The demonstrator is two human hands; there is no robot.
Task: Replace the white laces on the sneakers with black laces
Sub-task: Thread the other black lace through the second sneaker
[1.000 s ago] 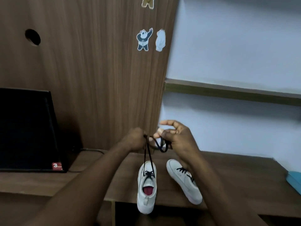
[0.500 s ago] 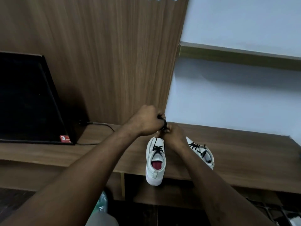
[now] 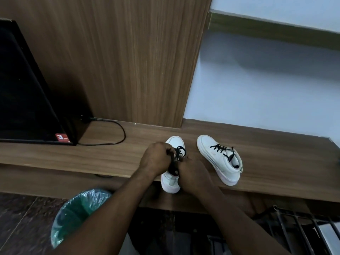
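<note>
**A:** Since the black lace (image 3: 180, 153) is soft cord with no stiffness of its own, where would you take hold of it?

**B:** Close to the eyelets, I'd judge, or right at the tip. Held mid-length it would just flop. It should be light, and it looks woven, so probably not slippery, though that is a guess.

**A:** And the hands?

**B:** The left hand (image 3: 156, 159) has its fingers curled round the lace, above the shoe's opening. The right hand (image 3: 193, 174) sits knuckles-up against it, touching the left. Its fingertips are hidden under the hand, so I cannot tell whether it pinches the lace or only steadies the shoe.

**A:** Where is that shoe?

**B:** The near sneaker (image 3: 172, 185) lies at the front edge of the counter (image 3: 110, 155), toe toward the back wall, heel hanging a little over the edge. I'd expect it to be light, with a soft upper and a firmer sole. A hard tug on the lace could drag it off, so I'd pin it by the heel or the sides.

**A:** How does it look?

**B:** It has a white upper and a white sole, with black lace bunched in loops over the eyelets. I can see no white lace on it.

**A:** And its pair?

**B:** The second sneaker (image 3: 219, 162) lies just to the right, not touching the first. It is angled, with its heel toward the front edge. It is laced in black, with the ends loose near the opening.
</note>
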